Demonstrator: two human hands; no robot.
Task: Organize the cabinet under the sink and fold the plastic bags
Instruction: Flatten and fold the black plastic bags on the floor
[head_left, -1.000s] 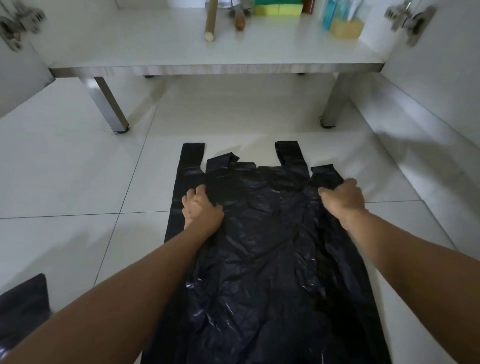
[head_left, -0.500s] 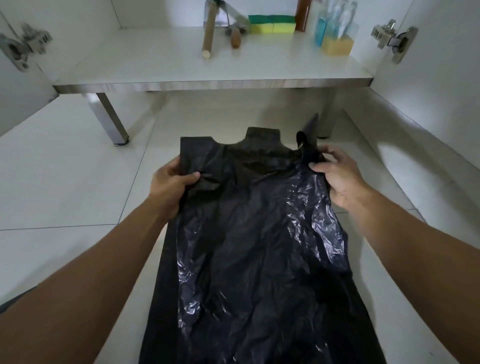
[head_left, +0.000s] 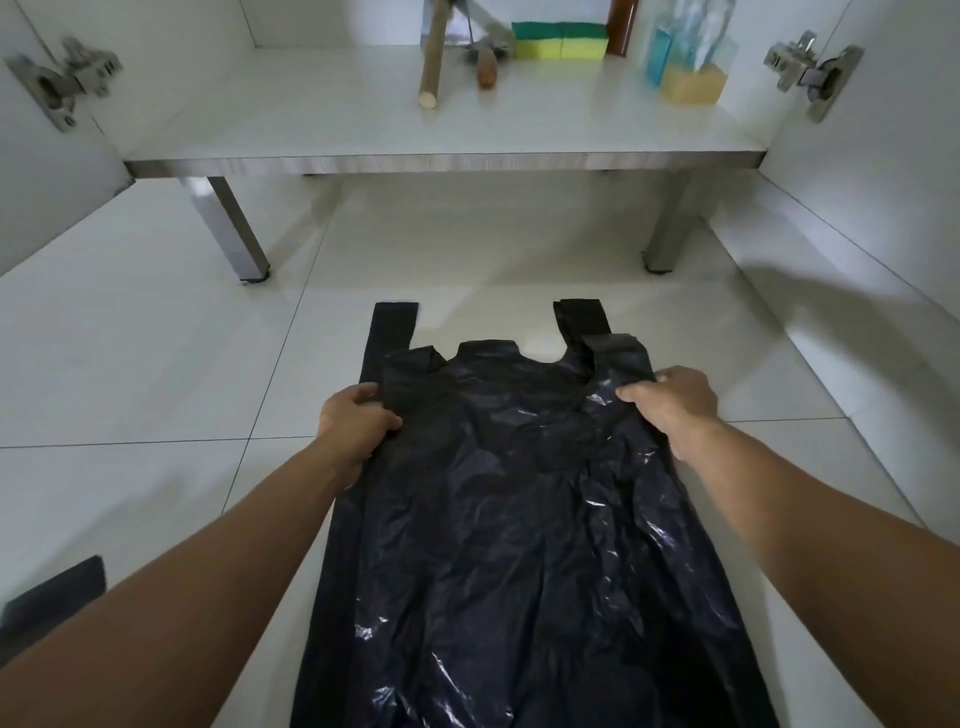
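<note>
While both hands (head_left: 358, 421) (head_left: 672, 402) pinch its upper corners, black bag (head_left: 519, 519) lies between.

The left hand (head_left: 353, 421) and the right hand (head_left: 675, 402) grip the upper corners of a black plastic bag (head_left: 519, 519) spread between them on the floor (head_left: 156, 364).

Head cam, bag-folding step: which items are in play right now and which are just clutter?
In play:
- black plastic bag, spread on the floor
- left hand, grip on the bag's left edge
- right hand, grip on its right edge

Lying about:
- sponges
- wooden stick
- clear bottle
- dark sheet, far left on the floor
</note>
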